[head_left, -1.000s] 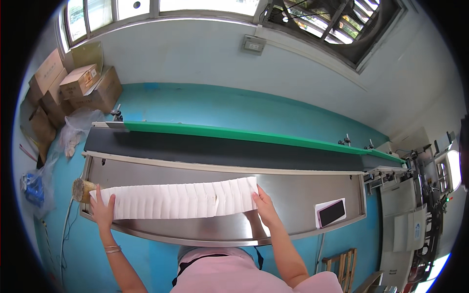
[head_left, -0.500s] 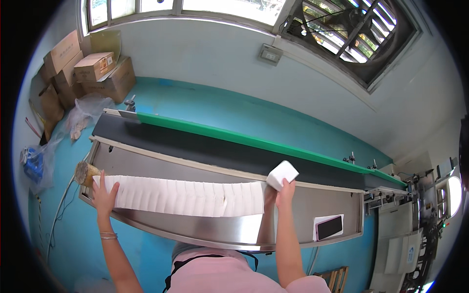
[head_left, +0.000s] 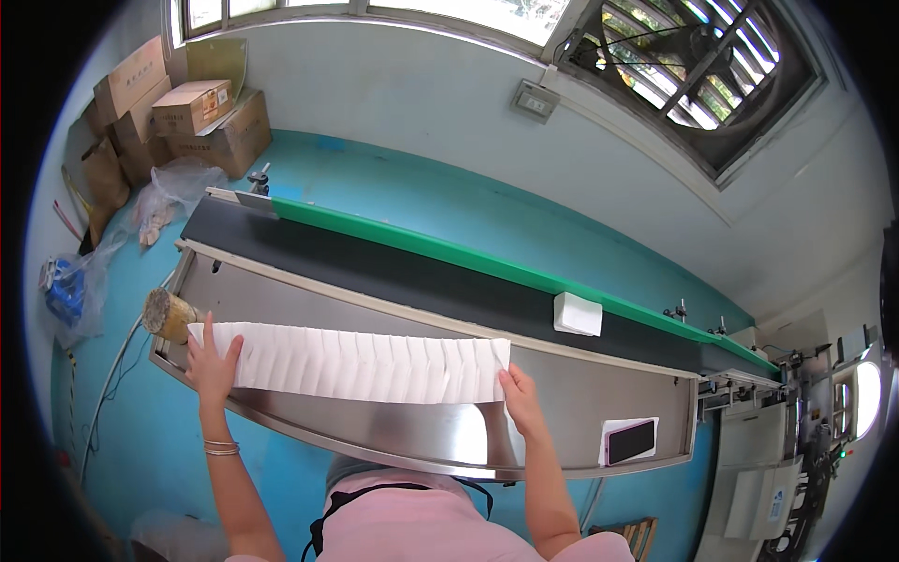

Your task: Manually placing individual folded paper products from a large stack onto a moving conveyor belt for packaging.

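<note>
A long row of folded white paper bundles (head_left: 361, 365), lying side by side, rests on the steel tray (head_left: 571, 412). My left hand (head_left: 213, 370) grips its left end, thumb and fingers apart on either side. At the right end, my right hand (head_left: 523, 401) has its fingers and thumb closed on the last bundle. A separate white paper bundle (head_left: 578, 316) sits on the dark conveyor belt (head_left: 393, 281), against the green side rail, with no hand on it. Beside my left hand, a brownish cylindrical block (head_left: 169, 316) touches or nearly touches the row.
A phone (head_left: 630, 442) lies on a white sheet at the tray's right. The green rail (head_left: 421, 243) runs along the belt's far side. Cardboard boxes (head_left: 220, 136) and plastic bags stand at far left; machinery (head_left: 777, 468) is at right.
My right hand has let go of the white paper bundle, now on the belt, and has moved down-left to the row's right end. My left hand stays at the left end.
</note>
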The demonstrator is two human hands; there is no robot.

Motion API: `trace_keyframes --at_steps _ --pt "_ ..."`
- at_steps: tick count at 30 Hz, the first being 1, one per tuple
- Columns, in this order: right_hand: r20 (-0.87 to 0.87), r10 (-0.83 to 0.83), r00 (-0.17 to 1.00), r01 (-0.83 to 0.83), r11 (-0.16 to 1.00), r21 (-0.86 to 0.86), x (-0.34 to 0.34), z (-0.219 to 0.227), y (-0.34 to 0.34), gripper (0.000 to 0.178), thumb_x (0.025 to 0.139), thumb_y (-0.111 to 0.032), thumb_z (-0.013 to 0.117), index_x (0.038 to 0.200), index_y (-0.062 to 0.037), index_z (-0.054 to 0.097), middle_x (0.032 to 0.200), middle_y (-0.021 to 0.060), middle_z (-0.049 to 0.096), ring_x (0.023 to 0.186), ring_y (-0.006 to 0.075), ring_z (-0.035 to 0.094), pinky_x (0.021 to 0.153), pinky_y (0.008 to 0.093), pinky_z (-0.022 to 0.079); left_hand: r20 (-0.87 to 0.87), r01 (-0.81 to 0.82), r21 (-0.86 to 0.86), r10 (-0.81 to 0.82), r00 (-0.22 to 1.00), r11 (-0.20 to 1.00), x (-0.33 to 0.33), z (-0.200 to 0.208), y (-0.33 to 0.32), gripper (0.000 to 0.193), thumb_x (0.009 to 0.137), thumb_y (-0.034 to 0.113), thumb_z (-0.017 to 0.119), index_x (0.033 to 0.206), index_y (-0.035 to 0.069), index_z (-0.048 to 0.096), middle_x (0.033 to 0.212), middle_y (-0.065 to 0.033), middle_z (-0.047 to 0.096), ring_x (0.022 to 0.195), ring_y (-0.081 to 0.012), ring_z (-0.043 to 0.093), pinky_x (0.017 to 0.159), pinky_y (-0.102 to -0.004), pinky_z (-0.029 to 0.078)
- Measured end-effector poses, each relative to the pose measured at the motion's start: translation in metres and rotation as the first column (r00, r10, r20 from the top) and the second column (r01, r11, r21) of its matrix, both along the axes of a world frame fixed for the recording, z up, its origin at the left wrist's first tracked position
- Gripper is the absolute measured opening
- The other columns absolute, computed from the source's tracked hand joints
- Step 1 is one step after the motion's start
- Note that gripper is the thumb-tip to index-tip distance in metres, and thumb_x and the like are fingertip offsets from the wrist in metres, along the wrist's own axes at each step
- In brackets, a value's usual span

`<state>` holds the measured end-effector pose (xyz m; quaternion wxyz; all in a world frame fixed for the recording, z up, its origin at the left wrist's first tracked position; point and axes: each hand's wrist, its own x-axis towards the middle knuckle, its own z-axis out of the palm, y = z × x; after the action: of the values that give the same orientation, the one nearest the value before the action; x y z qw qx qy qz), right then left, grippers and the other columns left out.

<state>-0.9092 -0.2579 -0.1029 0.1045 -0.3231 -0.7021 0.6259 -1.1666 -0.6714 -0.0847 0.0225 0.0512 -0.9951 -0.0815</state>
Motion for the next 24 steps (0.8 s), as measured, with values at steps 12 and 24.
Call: trace_keyframes --at_steps 12,24 --pt "-0.322 -0.537 0.780 0.467 0.841 -0.273 -0.005 -0.035 0.068 0.058 0.090 -0.006 0.047 0.142 -0.0053 0.021 0.133 0.0137 0.044 0.109 0.0220 0.053 0.091 0.0367 0.045 0.032 0.017 0.033 -0.018 0.999 0.999 0.006 0.000 -0.007 0.073 0.081 0.061 0.051 0.143 0.035 0.023 0.144 -0.0224 0.026 0.127 -0.0421 0.033 0.097 -0.0605 0.029" --pt "0.128 0.051 0.991 -0.056 0.998 0.040 0.006 0.003 0.000 0.033 0.092 -0.018 0.048 0.118 0.0009 0.056 0.105 0.0112 0.063 0.098 0.0166 0.056 0.089 0.0288 0.041 -0.016 0.029 0.024 -0.028 0.999 0.999 0.019 -0.003 0.011 0.073 0.081 0.060 0.051 0.143 0.034 0.023 0.142 -0.0253 0.027 0.126 -0.0424 0.035 0.097 -0.0573 0.030"
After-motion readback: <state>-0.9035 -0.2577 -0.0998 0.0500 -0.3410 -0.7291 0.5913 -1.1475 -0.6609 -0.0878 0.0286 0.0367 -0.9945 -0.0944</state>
